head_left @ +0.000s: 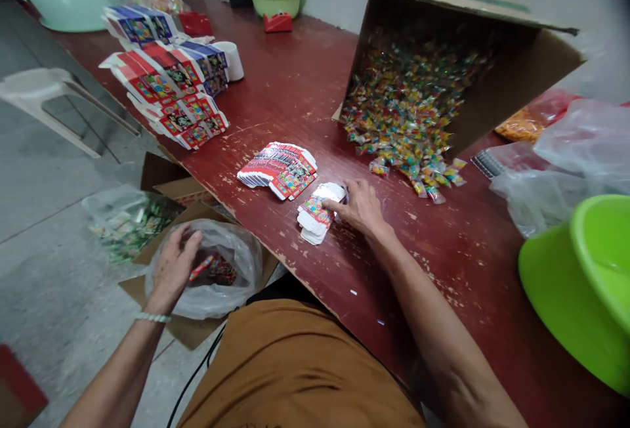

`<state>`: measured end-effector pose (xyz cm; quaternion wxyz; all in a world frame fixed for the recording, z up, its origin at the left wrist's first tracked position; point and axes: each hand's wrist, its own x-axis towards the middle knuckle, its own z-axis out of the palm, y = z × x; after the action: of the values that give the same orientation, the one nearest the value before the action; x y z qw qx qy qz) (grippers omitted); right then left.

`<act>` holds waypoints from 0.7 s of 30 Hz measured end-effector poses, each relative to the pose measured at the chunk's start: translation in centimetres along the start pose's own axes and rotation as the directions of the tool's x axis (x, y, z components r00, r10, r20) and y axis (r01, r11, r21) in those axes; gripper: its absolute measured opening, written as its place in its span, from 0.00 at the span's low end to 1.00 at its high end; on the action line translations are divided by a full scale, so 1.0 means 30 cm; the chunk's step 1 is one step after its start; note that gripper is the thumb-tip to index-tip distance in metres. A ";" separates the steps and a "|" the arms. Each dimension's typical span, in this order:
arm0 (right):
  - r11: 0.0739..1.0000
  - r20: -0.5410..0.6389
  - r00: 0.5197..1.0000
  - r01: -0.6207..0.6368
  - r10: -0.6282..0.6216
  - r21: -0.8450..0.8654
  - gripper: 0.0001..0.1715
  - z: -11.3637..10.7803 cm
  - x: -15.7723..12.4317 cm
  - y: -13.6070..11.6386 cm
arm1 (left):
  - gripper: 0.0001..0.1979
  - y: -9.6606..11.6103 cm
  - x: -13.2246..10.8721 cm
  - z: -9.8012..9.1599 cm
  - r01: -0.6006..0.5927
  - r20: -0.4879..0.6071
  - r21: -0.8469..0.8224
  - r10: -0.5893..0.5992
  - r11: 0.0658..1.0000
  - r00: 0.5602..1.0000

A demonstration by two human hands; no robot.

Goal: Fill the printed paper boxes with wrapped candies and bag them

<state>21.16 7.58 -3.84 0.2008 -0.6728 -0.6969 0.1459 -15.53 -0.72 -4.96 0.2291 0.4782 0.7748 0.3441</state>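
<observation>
My left hand (176,262) hangs over a carton lined with a clear plastic bag (246,254), its fingers apart and curved. Just beyond its fingertips is a small red candy box (201,269), with more dark printed boxes (222,272) lower in the bag. On the red table, my right hand (364,208) grips the side of a small pile of flattened candy boxes (315,218), thumb on top. A fanned stack of flat printed boxes (280,169) lies just beyond. Wrapped candies (408,119) spill toward my right hand from a cardboard box (512,86) tipped on its side.
Banded bundles of flat boxes (167,83) are piled at the table's left edge, beside a white roll (232,62). A bright green tub (561,283) and plastic bags (556,165) stand right. A white stool (44,86) and a filled bag (130,221) are on the floor.
</observation>
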 end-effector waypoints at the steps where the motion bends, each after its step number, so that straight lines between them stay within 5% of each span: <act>1: 1.000 0.028 0.999 -0.019 0.019 -0.022 0.35 0.003 0.001 -0.001 | 0.19 0.016 -0.010 0.014 -0.045 0.013 0.033 0.045 0.998 0.999; 5: 0.996 0.003 0.998 -0.068 0.068 0.049 0.33 0.028 -0.014 0.000 | 0.22 0.163 -0.073 0.132 -0.316 0.077 0.090 0.310 0.944 0.948; 7: 0.983 -0.084 0.994 -0.058 0.074 0.174 0.33 0.045 -0.021 0.004 | 0.21 0.249 -0.096 0.205 -0.519 0.091 0.133 0.511 0.845 0.855; 10: 0.893 -0.194 0.970 -0.045 0.146 0.447 0.28 0.056 -0.027 0.006 | 0.20 0.350 -0.103 0.284 -0.653 0.116 0.079 0.643 0.753 0.757; 14: 0.592 -0.092 0.949 -0.110 0.300 0.798 0.21 0.002 -0.046 -0.014 | 0.22 0.433 -0.082 0.296 -0.568 0.139 -0.195 0.596 0.799 0.791; 16: 0.445 -0.020 0.977 -0.079 0.214 0.892 0.20 -0.050 -0.069 -0.040 | 0.23 0.461 -0.079 0.272 -0.329 0.335 -0.423 0.483 0.844 0.809; 17: 0.378 0.008 0.990 -0.062 0.143 0.924 0.20 -0.076 -0.084 -0.058 | 0.24 0.473 -0.083 0.257 -0.135 0.495 -0.512 0.419 0.849 0.761; 18: 0.311 0.037 0.997 -0.058 0.073 0.948 0.19 -0.100 -0.099 -0.077 | 0.25 0.482 -0.091 0.244 0.081 0.661 -0.551 0.375 0.831 0.650; 21: 0.225 0.110 0.991 -0.090 -0.079 0.970 0.18 -0.146 -0.143 -0.133 | 0.28 0.493 -0.134 0.220 0.561 0.907 -0.414 0.378 0.717 0.186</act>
<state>19.78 2.80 1.52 0.5276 -0.3922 -0.4638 0.5939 -0.64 2.27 1.92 0.8464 0.4043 0.2829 0.2003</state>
